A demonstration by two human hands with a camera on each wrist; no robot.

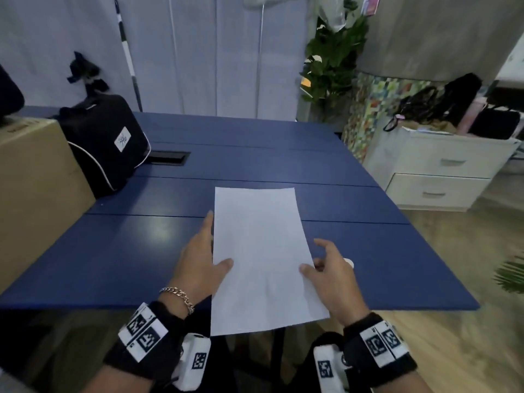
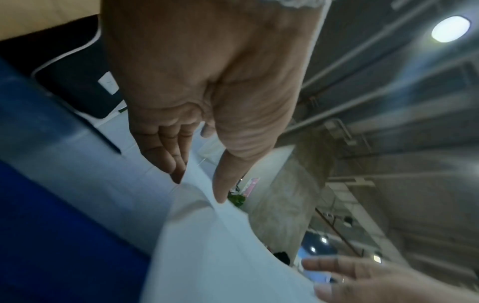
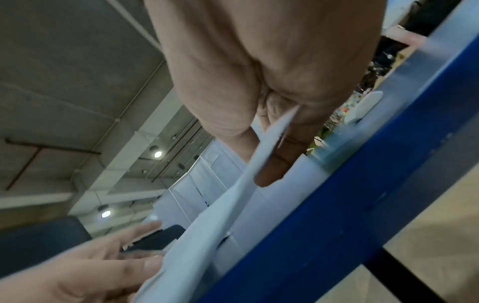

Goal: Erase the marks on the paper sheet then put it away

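Note:
The white paper sheet (image 1: 261,256) is held over the near edge of the blue table (image 1: 127,251), its near end hanging past the edge. Its upper face looks blank in the head view. My left hand (image 1: 202,251) pinches the sheet's left edge, thumb on top and fingers under it (image 2: 199,180). My right hand (image 1: 326,262) pinches the right edge the same way, the paper (image 3: 207,235) running between thumb and fingers (image 3: 259,164). A small white object (image 1: 349,262), possibly an eraser, lies on the table just behind my right hand.
A black bag (image 1: 107,143) and a cardboard box (image 1: 37,180) stand at the table's left. A black cable hatch (image 1: 168,158) is set into the tabletop. A white drawer cabinet (image 1: 442,171) and a plant (image 1: 331,61) stand right of the table.

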